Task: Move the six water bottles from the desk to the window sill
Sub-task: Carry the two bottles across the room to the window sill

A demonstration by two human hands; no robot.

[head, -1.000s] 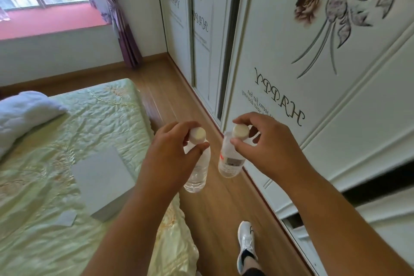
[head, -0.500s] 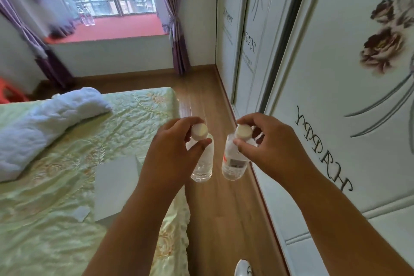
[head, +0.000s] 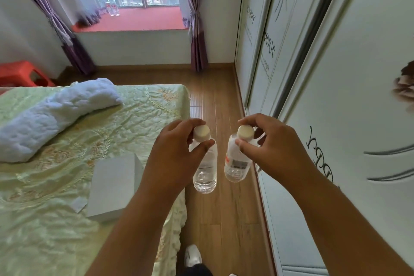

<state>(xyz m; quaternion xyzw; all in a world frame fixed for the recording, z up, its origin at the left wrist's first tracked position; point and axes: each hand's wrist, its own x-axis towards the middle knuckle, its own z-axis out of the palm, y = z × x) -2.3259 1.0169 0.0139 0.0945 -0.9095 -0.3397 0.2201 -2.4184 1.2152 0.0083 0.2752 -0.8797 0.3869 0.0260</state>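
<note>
My left hand (head: 177,154) pinches a clear water bottle (head: 205,175) by its white cap, and the bottle hangs below the fingers. My right hand (head: 268,150) pinches a second water bottle (head: 236,163) with a red-and-white label the same way. Both bottles hang over the wooden floor between the bed and the wardrobe. Far ahead, the red window sill (head: 143,21) carries two more water bottles (head: 112,8) standing upright near its left side by the glass.
A bed with a green quilt (head: 67,186) fills the left, holding a rolled white blanket (head: 53,114) and a flat white box (head: 114,186). White wardrobe doors (head: 336,96) line the right. A wooden floor aisle (head: 215,96) runs to the sill. A red stool (head: 20,74) stands far left.
The view has swung left and lifted as I walk forward, bringing the window sill and its two bottles into sight. Both hands keep the same pinch on their bottles.
</note>
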